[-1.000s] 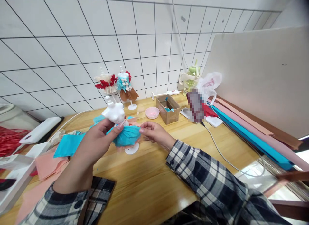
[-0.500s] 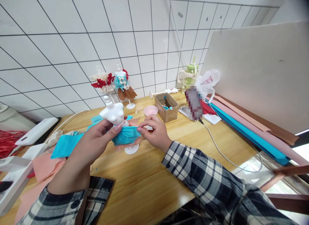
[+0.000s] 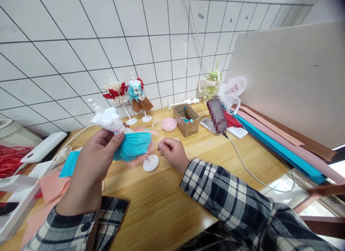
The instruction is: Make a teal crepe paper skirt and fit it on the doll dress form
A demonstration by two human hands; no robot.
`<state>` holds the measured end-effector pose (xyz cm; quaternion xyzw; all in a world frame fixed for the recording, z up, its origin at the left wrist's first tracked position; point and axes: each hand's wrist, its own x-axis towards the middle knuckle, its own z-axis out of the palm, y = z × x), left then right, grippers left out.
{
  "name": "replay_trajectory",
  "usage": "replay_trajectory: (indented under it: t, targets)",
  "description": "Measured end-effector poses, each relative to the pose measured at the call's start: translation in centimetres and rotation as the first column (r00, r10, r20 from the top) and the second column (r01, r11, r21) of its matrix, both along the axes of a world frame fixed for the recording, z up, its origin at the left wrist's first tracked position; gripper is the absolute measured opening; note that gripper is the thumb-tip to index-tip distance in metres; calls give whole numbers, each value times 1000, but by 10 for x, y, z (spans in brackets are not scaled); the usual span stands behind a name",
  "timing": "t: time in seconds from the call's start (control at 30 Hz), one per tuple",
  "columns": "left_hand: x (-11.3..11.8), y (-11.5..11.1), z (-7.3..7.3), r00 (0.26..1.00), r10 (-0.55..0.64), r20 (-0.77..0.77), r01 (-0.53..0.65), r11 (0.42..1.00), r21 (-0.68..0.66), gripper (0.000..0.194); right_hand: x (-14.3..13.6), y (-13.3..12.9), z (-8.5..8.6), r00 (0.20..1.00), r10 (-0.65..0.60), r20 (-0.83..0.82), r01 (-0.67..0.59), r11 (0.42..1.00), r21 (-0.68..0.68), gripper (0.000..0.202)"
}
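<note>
My left hand (image 3: 98, 154) grips a small white dress form (image 3: 109, 118) at the waist, its thumb pressed on the top edge of a pleated blue crepe-paper skirt (image 3: 134, 145). Peach paper (image 3: 132, 163) shows beneath the blue layer. The form leans to the left, with its round white base (image 3: 151, 163) tilted toward me. Just right of the skirt is my right hand (image 3: 174, 152), apart from it with fingers curled closed; whether they hold anything is hidden.
Two dressed forms, one with red bows (image 3: 117, 94) and one in blue and brown (image 3: 138, 96), stand by the tiled wall. Behind my right hand are a pink bowl (image 3: 169, 125) and a cardboard box (image 3: 188, 127). Peach sheets (image 3: 54, 184) lie left; a cable (image 3: 248, 170) crosses the right side.
My left hand has tipped the dress form leftward, and its base has swung up toward me. The right hand has come away from the blue skirt's edge, which now flares out.
</note>
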<state>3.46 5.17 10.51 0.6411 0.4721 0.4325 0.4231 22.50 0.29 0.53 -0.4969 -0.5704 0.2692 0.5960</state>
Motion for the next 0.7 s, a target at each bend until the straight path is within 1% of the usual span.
replay_trajectory:
  t: [0.07,0.13,0.2,0.27,0.37,0.43,0.47,0.5,0.57,0.6,0.63,0.67,0.7]
  targets:
    - [-3,1,2,996,85,23,-85,996,4,41,-6,-3,0,998,55,13,-55,998,-4,21]
    - [-5,1,4,993,118,20,-118,993,2,41,-12,-5,0,993,109,-41,-110,994,-19,24]
    - [-5,1,4,994,110,18,-110,994,-6,42,-17,-6,1,979,153,-132,-161,986,-48,27]
    - [-3,0,4,996,88,18,-88,996,-10,44,-20,-6,1,962,170,-213,-192,978,-85,29]
    - [1,0,3,997,72,17,-71,997,-17,48,-22,-6,2,945,162,-285,-204,971,-126,30]
    - [3,-1,3,997,78,17,-78,997,-1,48,-22,-7,4,932,183,-314,-232,965,-126,27]
    - [3,-2,3,996,88,16,-88,996,11,47,-21,-8,5,928,179,-327,-231,965,-126,27]
    - [3,-2,3,994,104,16,-104,994,22,46,-21,-9,6,930,153,-335,-204,971,-121,30]
    - [3,-4,4,990,137,17,-138,990,34,42,-19,-11,9,945,54,-322,-87,992,-91,35]
    - [3,-5,5,989,148,17,-149,988,31,41,-19,-13,10,950,9,-312,-31,997,-66,34]
    - [3,-5,5,987,158,16,-159,987,28,40,-19,-14,10,953,-10,-303,-2,999,-41,31]
    - [3,-6,5,986,164,13,-164,986,28,40,-20,-14,10,955,0,-297,-7,1000,-24,24]
    - [3,-6,5,987,161,13,-161,987,28,40,-21,-15,10,955,32,-295,-40,999,-21,17]
